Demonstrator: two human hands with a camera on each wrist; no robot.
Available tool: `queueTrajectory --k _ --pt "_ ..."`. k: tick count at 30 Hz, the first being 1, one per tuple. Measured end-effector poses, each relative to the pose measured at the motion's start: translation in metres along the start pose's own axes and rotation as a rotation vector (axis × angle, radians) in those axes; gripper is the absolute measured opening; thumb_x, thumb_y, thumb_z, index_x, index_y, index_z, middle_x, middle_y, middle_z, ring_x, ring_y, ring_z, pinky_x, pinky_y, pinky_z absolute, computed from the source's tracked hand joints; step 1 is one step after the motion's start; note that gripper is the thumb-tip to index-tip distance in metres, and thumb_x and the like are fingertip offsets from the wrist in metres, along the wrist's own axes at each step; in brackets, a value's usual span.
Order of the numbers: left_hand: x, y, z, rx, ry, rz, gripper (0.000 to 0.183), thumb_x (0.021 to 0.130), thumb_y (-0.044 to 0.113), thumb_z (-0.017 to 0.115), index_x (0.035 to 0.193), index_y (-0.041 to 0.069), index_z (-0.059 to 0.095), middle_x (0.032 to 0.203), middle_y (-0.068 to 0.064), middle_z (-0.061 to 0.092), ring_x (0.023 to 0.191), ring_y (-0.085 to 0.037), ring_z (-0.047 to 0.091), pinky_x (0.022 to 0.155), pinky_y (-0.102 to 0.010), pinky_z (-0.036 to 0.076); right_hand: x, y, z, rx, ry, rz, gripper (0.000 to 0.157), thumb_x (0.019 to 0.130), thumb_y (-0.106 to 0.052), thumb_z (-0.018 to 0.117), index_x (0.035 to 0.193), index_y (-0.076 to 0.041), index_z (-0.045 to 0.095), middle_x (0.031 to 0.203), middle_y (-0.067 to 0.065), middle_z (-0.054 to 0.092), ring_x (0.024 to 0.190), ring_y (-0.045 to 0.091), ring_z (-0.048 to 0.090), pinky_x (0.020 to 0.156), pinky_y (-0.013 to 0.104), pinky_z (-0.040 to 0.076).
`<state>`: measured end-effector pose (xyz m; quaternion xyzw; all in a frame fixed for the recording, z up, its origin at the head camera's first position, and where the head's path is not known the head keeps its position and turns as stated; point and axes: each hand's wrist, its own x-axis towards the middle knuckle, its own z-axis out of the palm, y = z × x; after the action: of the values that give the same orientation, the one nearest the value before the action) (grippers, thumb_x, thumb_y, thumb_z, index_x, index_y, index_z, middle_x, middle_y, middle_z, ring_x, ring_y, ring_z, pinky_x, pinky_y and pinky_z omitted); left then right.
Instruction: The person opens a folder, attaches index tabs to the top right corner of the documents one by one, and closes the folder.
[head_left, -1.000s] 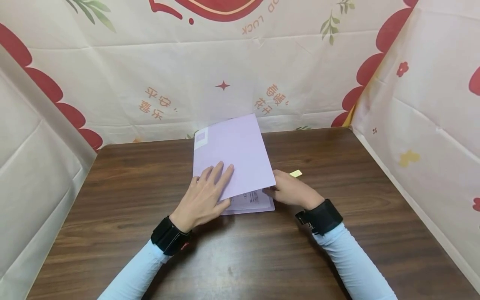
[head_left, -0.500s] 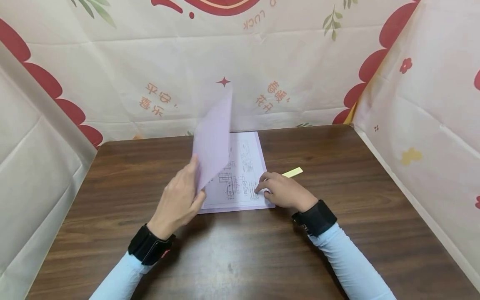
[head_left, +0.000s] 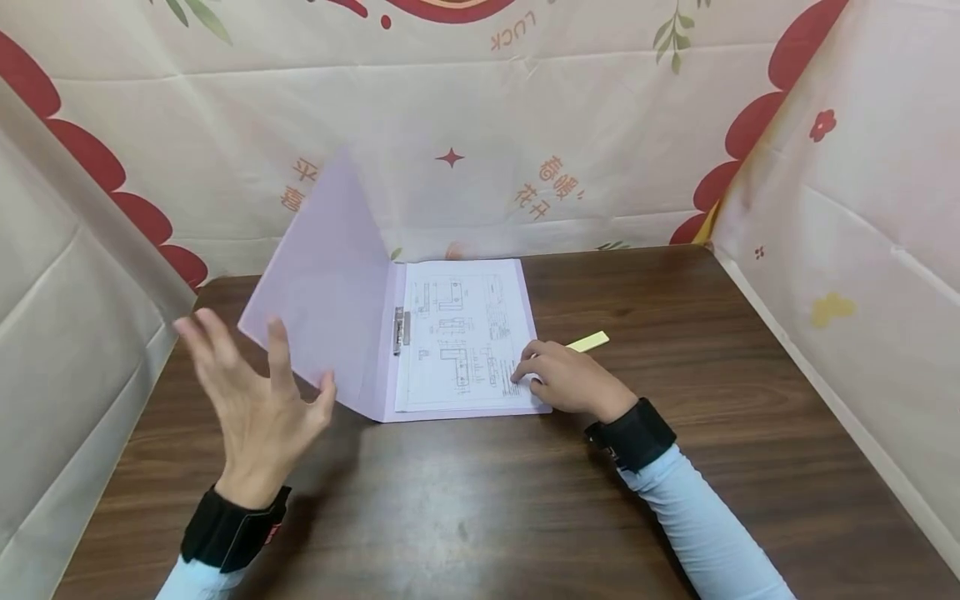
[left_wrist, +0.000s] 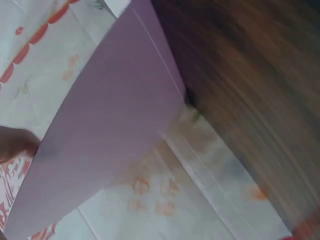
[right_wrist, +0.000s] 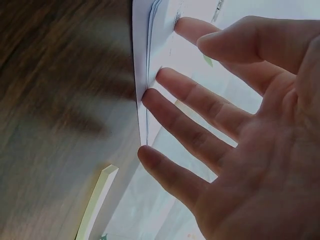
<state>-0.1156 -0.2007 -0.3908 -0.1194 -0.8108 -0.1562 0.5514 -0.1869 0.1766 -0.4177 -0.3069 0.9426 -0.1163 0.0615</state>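
Observation:
A lilac clip folder lies on the table with its cover (head_left: 326, 275) raised and leaning to the left. Inside, a metal clip (head_left: 398, 331) sits at the spine beside white sheets (head_left: 442, 375) printed with line drawings. My left hand (head_left: 258, 408) is in front of the cover, its fingers spread; in the left wrist view a digit (left_wrist: 15, 145) touches or overlaps the cover edge. My right hand (head_left: 566, 379) rests its fingertips on the lower right edge of the sheets. The right wrist view shows those fingers (right_wrist: 192, 135) spread, gripping nothing.
A pale yellow strip (head_left: 588, 342) lies on the table just beyond my right hand. The brown wood table (head_left: 465, 517) meets a patterned cloth (head_left: 615, 150) along its back edge, and cloth also hangs at both sides.
The folder's cover has swung from lying over the sheets to standing up at the left, uncovering them and the clip. My left hand has moved left; the right has stayed nearly still lately.

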Motion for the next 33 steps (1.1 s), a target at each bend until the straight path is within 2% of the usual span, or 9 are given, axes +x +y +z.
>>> queueTrajectory --k 3,7,10,15,18,22,27,30,33 --pt "-0.003 -0.008 -0.008 0.101 -0.021 -0.023 0.08 0.08 0.05 0.069 0.151 0.022 0.048 0.173 -0.003 0.013 0.159 -0.047 0.0 0.119 -0.079 0.003 0.0 0.0 0.0 -0.005 0.002 0.001 0.025 0.095 -0.009 0.062 0.109 -0.016 0.082 0.12 0.008 0.068 0.098 0.022 0.057 0.081 0.034 0.045" --pt "-0.012 -0.021 -0.024 0.248 -0.182 -0.053 0.079 0.078 0.058 0.066 0.133 0.002 0.062 0.171 -0.015 0.026 0.157 -0.055 0.005 0.118 -0.081 0.005 0.0 0.0 -0.001 -0.004 0.002 -0.011 0.026 0.095 -0.009 0.061 0.109 -0.015 0.082 0.119 0.008 0.068 0.097 0.023 0.057 0.081 0.035 0.046" --pt "-0.016 -0.034 -0.031 0.322 -0.38 -0.072 0.08 0.079 0.058 0.066 0.118 -0.011 0.064 0.162 -0.028 0.037 0.155 -0.059 0.012 0.116 -0.083 0.008 -0.001 0.0 -0.002 0.005 -0.002 -0.012 0.025 0.094 -0.009 0.062 0.109 -0.015 0.081 0.119 0.008 0.067 0.098 0.024 0.057 0.083 0.036 0.046" --pt "-0.021 -0.057 -0.031 0.319 -0.772 -0.193 0.075 0.086 0.05 0.075 0.103 -0.022 0.064 0.14 -0.043 0.051 0.144 -0.064 0.03 0.112 -0.081 0.024 0.0 0.002 -0.002 0.015 -0.014 -0.015 0.024 0.094 -0.009 0.064 0.11 -0.016 0.081 0.122 0.009 0.067 0.104 0.025 0.058 0.087 0.038 0.047" --pt "-0.023 -0.072 -0.029 0.29 -0.981 -0.243 0.074 0.091 0.049 0.072 0.108 -0.023 0.063 0.13 -0.042 0.057 0.13 -0.058 0.049 0.099 -0.074 0.046 0.0 0.001 -0.003 0.011 -0.023 -0.018 0.025 0.093 -0.01 0.063 0.111 -0.016 0.08 0.123 0.01 0.067 0.105 0.026 0.058 0.088 0.039 0.047" --pt "-0.024 -0.092 -0.021 0.207 -1.153 -0.256 0.078 0.097 0.051 0.066 0.121 -0.022 0.058 0.131 -0.042 0.055 0.121 -0.054 0.053 0.091 -0.068 0.053 0.0 0.003 -0.002 0.003 -0.019 -0.014 0.025 0.093 -0.011 0.064 0.112 -0.017 0.079 0.124 0.01 0.067 0.105 0.027 0.058 0.087 0.04 0.047" --pt "-0.017 -0.106 -0.013 0.147 -1.248 -0.286 0.085 0.1 0.058 0.057 0.135 -0.02 0.053 0.149 -0.045 0.039 0.141 -0.06 0.034 0.104 -0.076 0.038 0.001 0.004 0.0 -0.005 -0.005 -0.012 0.025 0.093 -0.012 0.064 0.112 -0.017 0.079 0.125 0.011 0.066 0.105 0.028 0.058 0.088 0.041 0.048" --pt "-0.012 -0.101 -0.007 0.143 -1.226 -0.274 0.076 0.1 0.057 0.057 0.124 -0.015 0.062 0.15 -0.045 0.038 0.144 -0.063 0.028 0.107 -0.078 0.033 0.001 0.005 0.0 -0.003 0.0 -0.014 0.024 0.093 -0.012 0.064 0.112 -0.018 0.079 0.124 0.011 0.066 0.104 0.028 0.058 0.088 0.041 0.048" --pt "-0.01 -0.083 -0.002 0.136 -1.161 -0.218 0.058 0.099 0.048 0.064 0.109 -0.01 0.067 0.146 -0.042 0.046 0.143 -0.064 0.031 0.108 -0.077 0.034 0.001 0.004 0.002 0.003 0.002 -0.025 0.023 0.093 -0.01 0.064 0.11 -0.018 0.078 0.123 0.011 0.066 0.103 0.028 0.057 0.086 0.041 0.048"
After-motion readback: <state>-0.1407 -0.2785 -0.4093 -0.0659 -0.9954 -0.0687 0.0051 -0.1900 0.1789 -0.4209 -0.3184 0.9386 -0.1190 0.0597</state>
